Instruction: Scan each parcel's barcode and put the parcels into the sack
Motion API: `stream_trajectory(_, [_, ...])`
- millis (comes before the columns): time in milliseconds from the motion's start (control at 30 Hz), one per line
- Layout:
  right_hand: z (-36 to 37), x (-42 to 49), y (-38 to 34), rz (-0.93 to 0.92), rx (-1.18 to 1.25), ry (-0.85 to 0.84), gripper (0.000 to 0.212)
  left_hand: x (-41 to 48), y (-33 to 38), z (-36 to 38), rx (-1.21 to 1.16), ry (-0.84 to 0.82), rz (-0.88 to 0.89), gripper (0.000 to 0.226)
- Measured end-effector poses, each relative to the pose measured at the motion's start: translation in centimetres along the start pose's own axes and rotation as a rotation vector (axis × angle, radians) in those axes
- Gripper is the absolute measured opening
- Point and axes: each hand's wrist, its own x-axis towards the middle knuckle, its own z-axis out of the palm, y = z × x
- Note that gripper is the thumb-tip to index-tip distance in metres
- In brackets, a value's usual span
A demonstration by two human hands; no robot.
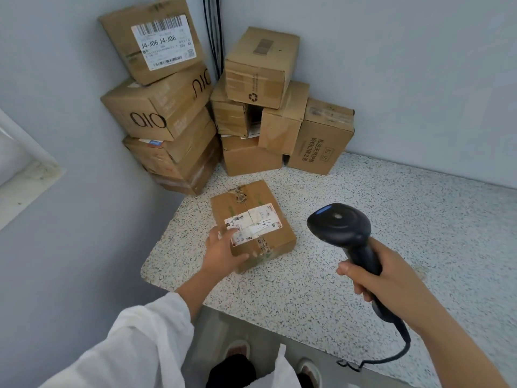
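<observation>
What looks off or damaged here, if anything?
The parcel under the left hand has torn, puckered tape on top and a creased label. In the corner, the top box of the left stack sits tilted. One box in the right stack seems open at its side. Nothing spilled.

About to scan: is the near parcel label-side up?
Label up: the parcel lies flat on the counter, its white barcode label on the top face.

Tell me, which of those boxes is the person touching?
The lone box lying on the table in front of the stacks, white label up. The left hand grips its near corner; the others, piled by the wall, go untouched.
</observation>
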Motion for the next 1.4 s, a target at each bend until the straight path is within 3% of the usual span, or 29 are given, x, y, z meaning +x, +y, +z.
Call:
stream_trajectory(100, [-0.1, -0.2, 0.3, 0.009, -0.007, -0.001, 0.013, 1.1, 0.1, -0.2, -0.039, -0.115, -0.110, 0.092])
stream_trajectory(200, [-0.2, -0.4, 0.5, 0.024, -0.004, -0.004, 0.012, 1.4, 0.3, 0.6, -0.044, -0.105, -0.112, 0.101])
stream_trajectory(433, [-1.1, -1.0, 1.4, 0.064, -0.013, 0.038, 0.013, 0.5, 4.7, 4.2, -0.010, -0.168, -0.052, 0.103])
stream_trajectory(600, [-2.5, -2.0, 2.6, 0.105, -0.051, 0.081, 0.014, -3.3, 9.9, 10.1, -0.201, -0.343, -0.004, 0.089])
stream_trajectory(667, [-3.3, -2.5, 3.2, 0.118, -0.090, 0.077, 0.015, -4.0, 10.4, 11.0, -0.141, -0.315, 0.039, 0.087])
stream_trajectory(867, [-4.9, -3.3, 4.6, 0.139, -0.168, 0.050, 0.017, -0.5, 9.6, 8.8, 0.135, 0.019, 0.105, 0.095])
stream_trajectory(1067, [-4.9, -3.2, 5.4, 0.155, -0.191, 0.015, 0.017, 4.5, 8.3, 6.0, 0.304, -0.225, 0.260, 0.085])
stream_trajectory(1400, [-4.2, -3.2, 5.9, 0.206, -0.179, 0.046, 0.017, 1.9, 9.5, 7.0, 0.311, -0.182, 0.185, 0.073])
